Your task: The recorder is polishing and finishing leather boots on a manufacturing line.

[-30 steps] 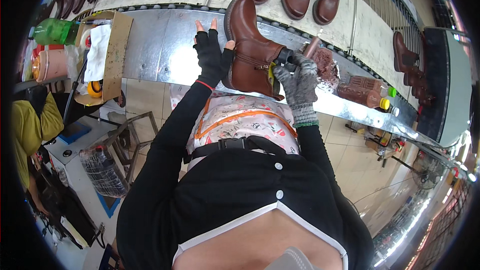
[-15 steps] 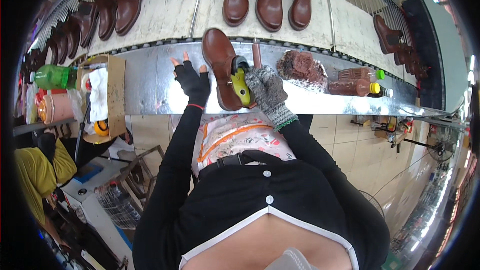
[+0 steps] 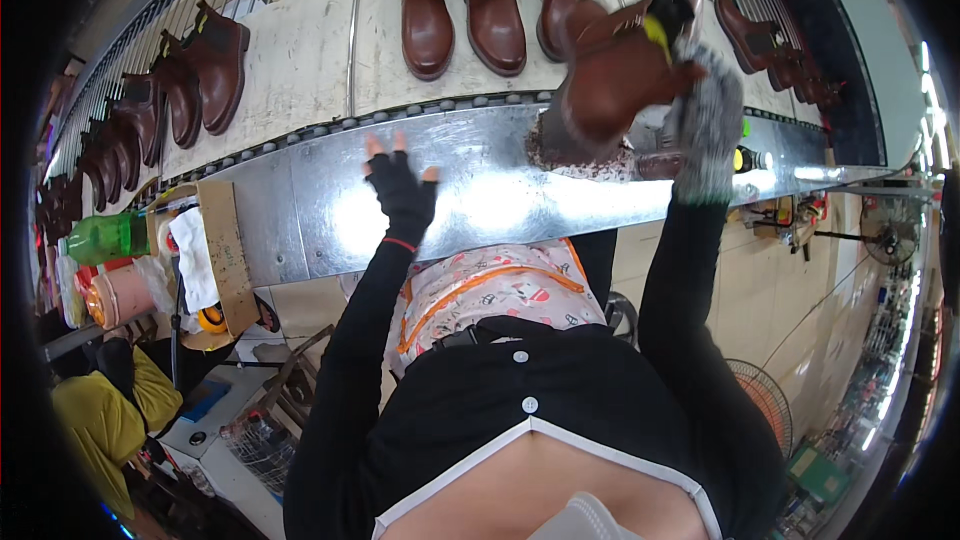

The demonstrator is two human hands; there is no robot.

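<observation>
My right hand (image 3: 708, 105), in a grey knit glove, grips a brown ankle boot (image 3: 615, 70) by its top and holds it lifted above the far edge of the metal bench (image 3: 480, 190). The boot's sole points toward me. My left hand (image 3: 402, 190), in a black fingerless glove, hovers flat over the bench with its fingers spread and nothing in it. Behind the bench a pale conveyor belt (image 3: 300, 80) carries a row of brown boots (image 3: 465, 5) standing side by side.
More brown boots (image 3: 195, 65) line the belt at the left and others (image 3: 765, 40) at the right. A cardboard piece (image 3: 228, 255), a white rag (image 3: 190, 255), a green bottle (image 3: 110, 238) and a pink container (image 3: 120, 292) sit at the bench's left end. A person in yellow (image 3: 95, 420) is at lower left.
My right hand has raised the boot off the bench and swung it up and to the right toward the belt. My left hand has let go of it and stays open over the bench.
</observation>
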